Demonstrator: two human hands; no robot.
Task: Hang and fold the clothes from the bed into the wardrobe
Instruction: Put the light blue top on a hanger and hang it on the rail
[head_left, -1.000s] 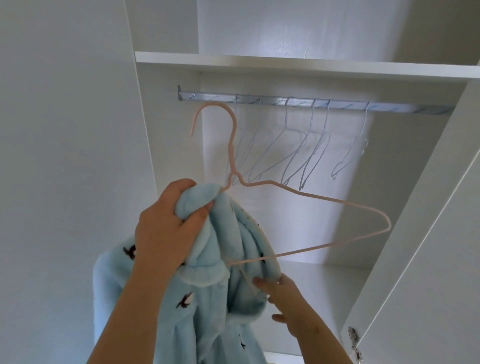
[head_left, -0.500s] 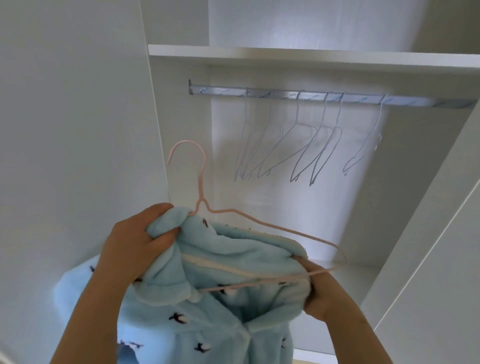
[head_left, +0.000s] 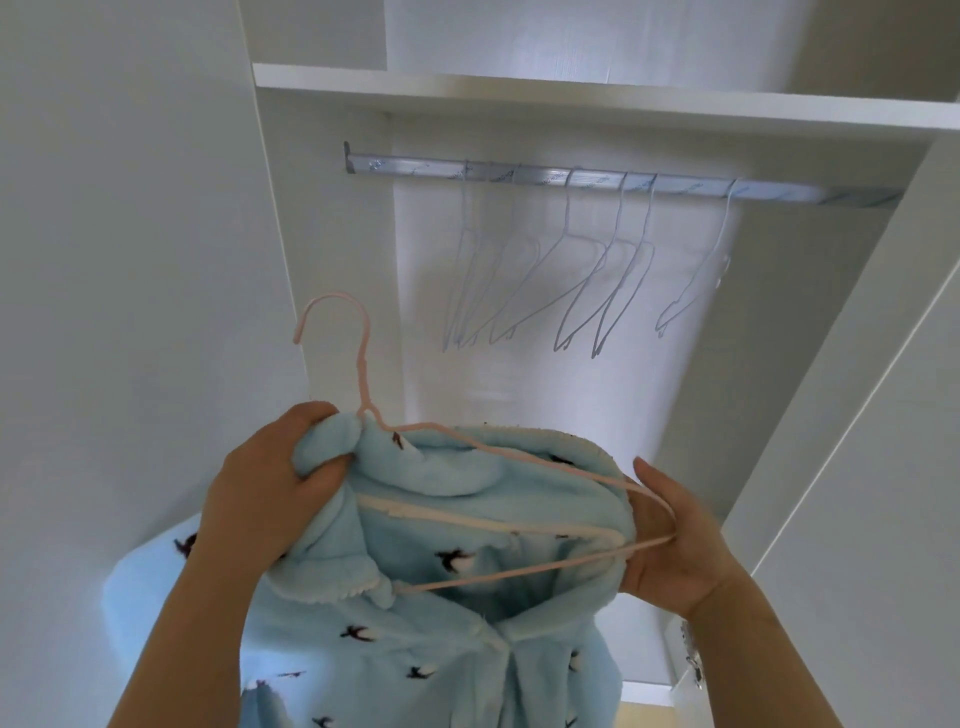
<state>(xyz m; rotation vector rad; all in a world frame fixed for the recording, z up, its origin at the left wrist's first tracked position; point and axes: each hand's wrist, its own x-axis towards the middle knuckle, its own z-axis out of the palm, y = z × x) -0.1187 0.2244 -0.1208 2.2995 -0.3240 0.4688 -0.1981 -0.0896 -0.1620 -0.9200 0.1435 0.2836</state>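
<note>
1. The blue fleece top (head_left: 441, 623) with little dark bird prints is at 6 o'clock in the view. It's held up in front of the open wardrobe (head_left: 332, 260), well below the rail (head_left: 571, 179) and not hung yet.
2. The pink hanger (head_left: 363, 374) is partly inside the top's neck. Its left arm is hidden under the fabric. The right arm and bottom bar show across the open collar, and the right end pokes out past the shoulder. The hook points up toward 11 o'clock and touches nothing.
3. The left hand (head_left: 265, 499) is at 9 o'clock of the top. Its fingers are clenched round a bunch of collar, right by the hanger's neck.
4. The right hand (head_left: 675, 551) is at 3 o'clock of the top, thumb pointing up. Its fingers are tucked behind the shoulder fabric, grasping it, and the hanger's end wire lies across the palm.
5. The rail runs from 12 to 2 o'clock, just under a white shelf (head_left: 571, 98).
6. A row of bare white hangers (head_left: 587, 291) hangs on the rail. Most are bunched near the middle, and one sits apart toward 2 o'clock.
7. There's a metal hinge (head_left: 693, 660) at 4 o'clock, low on the wardrobe's right side.
</note>
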